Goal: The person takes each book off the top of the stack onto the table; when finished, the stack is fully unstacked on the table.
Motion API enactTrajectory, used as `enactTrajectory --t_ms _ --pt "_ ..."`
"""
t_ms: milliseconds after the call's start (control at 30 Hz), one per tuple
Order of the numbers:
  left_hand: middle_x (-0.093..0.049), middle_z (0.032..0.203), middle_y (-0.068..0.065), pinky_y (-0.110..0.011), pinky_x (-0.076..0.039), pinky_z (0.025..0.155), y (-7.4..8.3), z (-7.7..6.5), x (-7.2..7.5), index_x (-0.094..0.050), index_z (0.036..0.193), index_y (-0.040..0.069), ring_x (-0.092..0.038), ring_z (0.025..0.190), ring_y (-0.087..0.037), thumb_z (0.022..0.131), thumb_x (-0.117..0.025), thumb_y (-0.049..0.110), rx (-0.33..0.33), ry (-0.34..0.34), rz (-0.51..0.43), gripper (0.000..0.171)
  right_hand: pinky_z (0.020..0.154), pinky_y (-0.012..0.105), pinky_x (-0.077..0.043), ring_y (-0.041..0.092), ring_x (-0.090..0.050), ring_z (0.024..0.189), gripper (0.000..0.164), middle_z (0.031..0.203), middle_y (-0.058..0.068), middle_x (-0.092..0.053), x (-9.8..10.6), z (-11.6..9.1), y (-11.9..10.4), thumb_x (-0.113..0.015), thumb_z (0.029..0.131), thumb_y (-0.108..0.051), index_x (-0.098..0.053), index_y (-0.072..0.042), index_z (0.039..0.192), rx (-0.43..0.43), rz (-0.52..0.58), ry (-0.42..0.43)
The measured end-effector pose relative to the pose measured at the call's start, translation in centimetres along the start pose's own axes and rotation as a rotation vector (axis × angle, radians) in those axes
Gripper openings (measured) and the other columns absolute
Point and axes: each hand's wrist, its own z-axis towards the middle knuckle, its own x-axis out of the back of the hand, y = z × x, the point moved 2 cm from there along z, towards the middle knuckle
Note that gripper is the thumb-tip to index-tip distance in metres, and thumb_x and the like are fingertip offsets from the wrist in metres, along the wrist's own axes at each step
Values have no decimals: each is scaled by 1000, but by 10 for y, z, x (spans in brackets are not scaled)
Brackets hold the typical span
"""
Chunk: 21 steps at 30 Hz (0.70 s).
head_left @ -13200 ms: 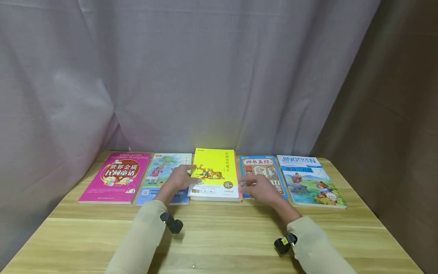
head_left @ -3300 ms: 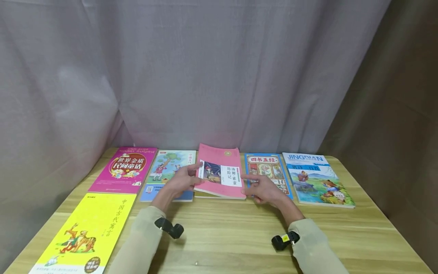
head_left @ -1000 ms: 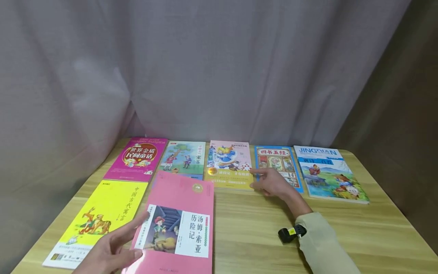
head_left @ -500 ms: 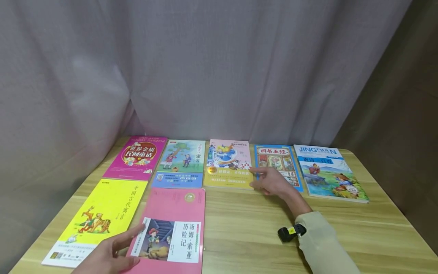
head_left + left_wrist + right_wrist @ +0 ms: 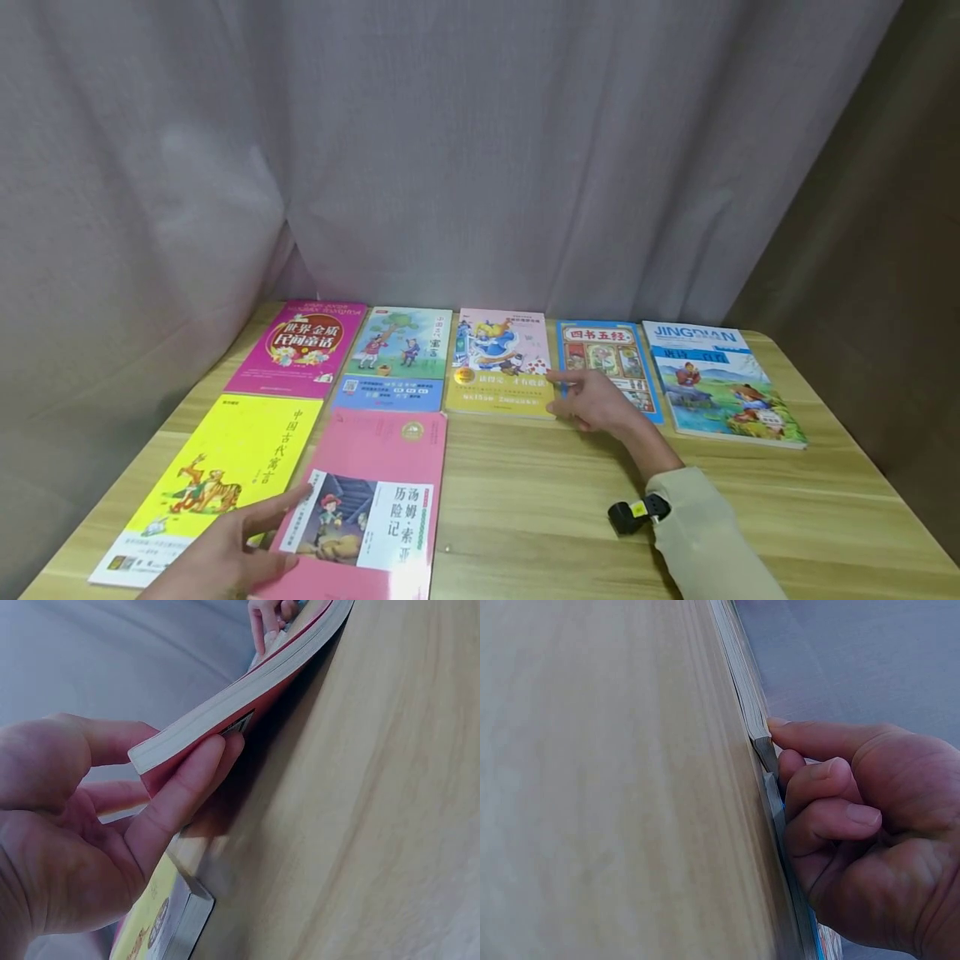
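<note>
My left hand [image 5: 225, 546] pinches the left edge of a pink paperback book [image 5: 360, 450] at the front left of the table. In the left wrist view the thumb lies on top of the pink book [image 5: 247, 705] and fingers sit beneath it. Its near end is tilted up off the wood. My right hand [image 5: 600, 400] touches the right edge of a book with a pale pink and yellow cover [image 5: 495, 392] in the back row. The right wrist view shows one fingertip at that book's corner [image 5: 761, 739], the other fingers loosely curled.
A yellow book [image 5: 225, 467] lies left of the pink one. Along the back are a magenta book [image 5: 292, 379], a green-and-blue book [image 5: 397, 358], a blue-bordered book [image 5: 603, 358] and a landscape-covered book [image 5: 727, 383]. A grey curtain [image 5: 510, 158] hangs behind the table [image 5: 540, 517].
The yellow book moved from the middle pile to front left. Then the pink book came off that pile and down leftward in my left hand, uncovering the pale pink and yellow book.
</note>
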Motion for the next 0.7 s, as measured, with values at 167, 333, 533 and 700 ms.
enactTrajectory --t_ms 167,333,533,700 --pt "-60 140 -17 -32 -58 75 1 2 1 -45 162 26 -68 95 -23 84 -87 11 12 19 36 90 44 27 -28 13 -33 41 65 49 -3 -43 1 1 0 -76 96 -11 -52 -6 155 6 3 2" --pt "-65 127 -14 -31 -60 72 3 -1 2 -45 162 21 -67 92 -22 78 -91 18 16 54 149 96 44 26 -28 12 -33 41 66 49 -4 -41 2 -1 2 -77 95 -10 -52 -4 155 3 11 8" --pt "-73 125 -11 -33 -62 71 13 -9 14 -53 156 10 -67 88 -20 80 -92 31 -85 116 435 88 43 25 -28 11 -33 41 66 49 -4 -42 2 -1 0 -78 94 -11 -52 -4 155 4 0 15" --pt "-77 118 -7 -45 -65 80 32 -17 19 -58 151 8 -70 95 -20 87 -85 45 -169 167 581 79 43 25 -28 11 -34 41 65 49 -4 -42 4 -1 -1 -78 94 -11 -53 -4 154 22 -2 18"
